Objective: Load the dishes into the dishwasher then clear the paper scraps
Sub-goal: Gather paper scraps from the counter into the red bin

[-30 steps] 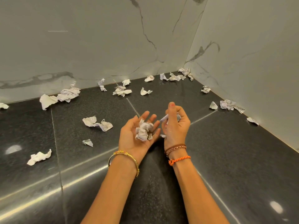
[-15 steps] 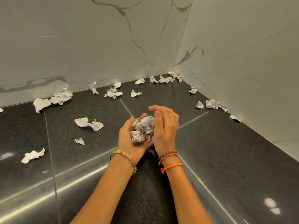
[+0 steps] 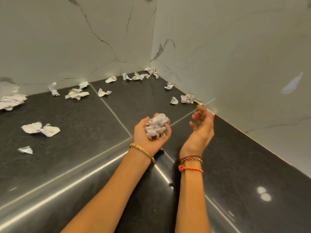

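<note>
A crumpled wad of paper scraps (image 3: pixel 157 126), white with faint grey print, sits in the centre of the frame, cupped in the upturned left hand (image 3: pixel 150 133), whose fingers curl round it. The right hand (image 3: pixel 201 126), just right of the wad and apart from it, holds nothing, fingers loosely spread. On the black countertop (image 3: pixel 84 148), roughly a dozen loose scraps lie scattered: two at left (image 3: pixel 40 129), one small piece (image 3: pixel 25 150) below them, the rest along the marble wall (image 3: pixel 75 39) across the upper frame.
</note>
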A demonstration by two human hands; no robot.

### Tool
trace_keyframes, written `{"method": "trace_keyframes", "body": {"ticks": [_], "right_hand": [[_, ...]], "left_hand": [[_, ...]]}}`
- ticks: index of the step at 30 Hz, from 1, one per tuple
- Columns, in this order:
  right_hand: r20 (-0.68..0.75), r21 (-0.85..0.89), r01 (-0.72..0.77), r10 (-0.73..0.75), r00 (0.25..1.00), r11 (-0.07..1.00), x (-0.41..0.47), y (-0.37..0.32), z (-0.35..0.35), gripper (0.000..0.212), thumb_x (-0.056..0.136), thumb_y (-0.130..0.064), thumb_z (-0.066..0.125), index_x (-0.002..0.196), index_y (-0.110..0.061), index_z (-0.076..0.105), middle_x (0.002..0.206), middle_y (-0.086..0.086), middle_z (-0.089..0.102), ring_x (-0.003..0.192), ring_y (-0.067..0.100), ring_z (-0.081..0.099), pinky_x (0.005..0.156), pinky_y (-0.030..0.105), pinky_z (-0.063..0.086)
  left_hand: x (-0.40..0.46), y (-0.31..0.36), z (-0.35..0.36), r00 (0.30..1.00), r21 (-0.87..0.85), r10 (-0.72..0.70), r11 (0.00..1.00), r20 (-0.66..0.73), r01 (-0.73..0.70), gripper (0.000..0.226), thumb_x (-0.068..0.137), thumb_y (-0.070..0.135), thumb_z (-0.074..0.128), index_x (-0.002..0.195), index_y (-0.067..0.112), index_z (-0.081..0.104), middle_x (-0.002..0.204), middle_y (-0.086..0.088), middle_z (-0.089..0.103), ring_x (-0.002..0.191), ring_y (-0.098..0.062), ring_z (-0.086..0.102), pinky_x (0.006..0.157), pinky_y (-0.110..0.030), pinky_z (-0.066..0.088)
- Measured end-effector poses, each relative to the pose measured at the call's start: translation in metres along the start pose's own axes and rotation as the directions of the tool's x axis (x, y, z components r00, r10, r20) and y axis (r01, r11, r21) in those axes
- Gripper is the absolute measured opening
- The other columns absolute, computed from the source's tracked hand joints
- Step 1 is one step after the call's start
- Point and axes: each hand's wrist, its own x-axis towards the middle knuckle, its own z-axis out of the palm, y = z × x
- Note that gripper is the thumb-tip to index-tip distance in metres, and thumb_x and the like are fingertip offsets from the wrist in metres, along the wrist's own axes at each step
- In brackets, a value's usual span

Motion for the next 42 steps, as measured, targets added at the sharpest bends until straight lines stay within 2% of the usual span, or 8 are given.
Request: {"method": "trace_keyframes", "body": {"ticks": [6, 15, 18, 20, 23, 33, 39, 42], "right_hand": [[0.035, -0.419, 0.005, 0.011, 0.999, 0.908, 0.069, 0.028, -0.032, 0.010, 0.089, -0.020, 0.057, 0.097, -0.021, 0.064, 0.108, 0.005, 0.056, 0.099, 0.013, 0.051, 0.092, 0.025, 0.038], [0.240, -0.947, 0.228, 0.024, 0.971, 0.228, 0.134, 0.056, -0.003, 0.030, 0.092, -0.016, 0.052, 0.121, -0.014, 0.061, 0.127, 0.014, 0.054, 0.117, 0.032, 0.046, 0.096, 0.036, 0.039], [0.250, -0.924, 0.257, -0.062, 0.966, 0.285, 0.131, 0.057, 0.004, 0.027, 0.090, -0.004, 0.052, 0.111, -0.013, 0.067, 0.116, 0.015, 0.063, 0.107, 0.029, 0.057, 0.089, 0.031, 0.045], [0.214, -0.799, 0.262, -0.150, 0.965, 0.541, 0.127, 0.060, 0.009, 0.023, 0.087, -0.002, 0.055, 0.104, -0.009, 0.069, 0.101, 0.014, 0.067, 0.088, 0.019, 0.065, 0.081, 0.027, 0.047], [0.251, -0.098, -0.051, 0.075, 0.965, 0.994, 0.110, 0.054, 0.024, 0.020, 0.083, 0.008, 0.058, 0.090, -0.010, 0.062, 0.067, -0.001, 0.062, 0.055, 0.001, 0.061, 0.060, 0.020, 0.052], [0.674, -0.105, 0.074, 0.016, 0.738, 0.992, 0.076, 0.055, 0.038, 0.029, 0.072, 0.010, 0.068, 0.080, -0.018, 0.066, 0.068, -0.011, 0.070, 0.070, 0.005, 0.065, 0.070, 0.022, 0.053], [0.368, 0.020, -0.108, 0.093, 0.925, 0.994, 0.086, 0.048, 0.039, 0.013, 0.079, -0.018, 0.066, 0.091, -0.021, 0.065, 0.081, -0.018, 0.066, 0.069, -0.016, 0.057, 0.063, 0.003, 0.044], [0.253, -0.223, 0.041, 0.017, 0.967, 0.974, 0.107, 0.049, 0.023, 0.026, 0.082, -0.020, 0.068, 0.107, -0.021, 0.063, 0.108, -0.003, 0.061, 0.099, -0.001, 0.057, 0.089, 0.020, 0.045]], "left_hand": [[0.048, 0.002, 0.018, 0.999, -0.079, 0.002, 0.997, 0.035, 0.001, 0.029, 0.094, 0.024, 0.040, 0.087, 0.002, 0.057, 0.091, -0.017, 0.056, 0.078, -0.028, 0.054, 0.048, -0.025, 0.055], [0.072, 0.008, 0.019, 0.996, -0.022, 0.044, 0.999, 0.078, -0.043, 0.031, 0.095, 0.026, 0.043, 0.095, 0.002, 0.062, 0.081, -0.018, 0.069, 0.085, -0.033, 0.059, 0.056, -0.038, 0.056], [0.072, 0.009, 0.020, 0.995, -0.022, 0.069, 0.997, 0.071, -0.067, 0.029, 0.095, 0.026, 0.042, 0.087, 0.005, 0.061, 0.064, -0.011, 0.070, 0.085, -0.028, 0.058, 0.055, -0.035, 0.056], [0.072, 0.008, 0.021, 0.993, -0.016, 0.086, 0.996, 0.076, -0.085, 0.029, 0.095, 0.024, 0.042, 0.087, 0.004, 0.061, 0.064, -0.013, 0.070, 0.087, -0.030, 0.058, 0.055, -0.036, 0.056], [0.073, 0.008, 0.020, 0.991, 0.025, 0.103, 0.994, 0.090, -0.106, 0.030, 0.096, 0.024, 0.040, 0.088, 0.003, 0.060, 0.064, -0.014, 0.070, 0.086, -0.034, 0.058, 0.057, -0.035, 0.057], [0.076, 0.013, 0.013, 0.987, 0.057, 0.112, 0.991, 0.115, -0.119, 0.030, 0.095, 0.030, 0.038, 0.103, 0.010, 0.060, 0.104, -0.012, 0.063, 0.102, -0.027, 0.058, 0.091, -0.038, 0.044], [0.072, 0.014, 0.016, 0.988, 0.032, 0.106, 0.993, 0.114, -0.110, 0.029, 0.095, 0.029, 0.040, 0.088, 0.010, 0.061, 0.090, -0.010, 0.062, 0.080, -0.029, 0.060, 0.059, -0.034, 0.056], [0.070, 0.015, 0.018, 0.989, 0.018, 0.099, 0.995, 0.109, -0.101, 0.028, 0.094, 0.028, 0.042, 0.088, 0.009, 0.061, 0.097, -0.010, 0.060, 0.083, -0.028, 0.059, 0.057, -0.034, 0.056]]}}
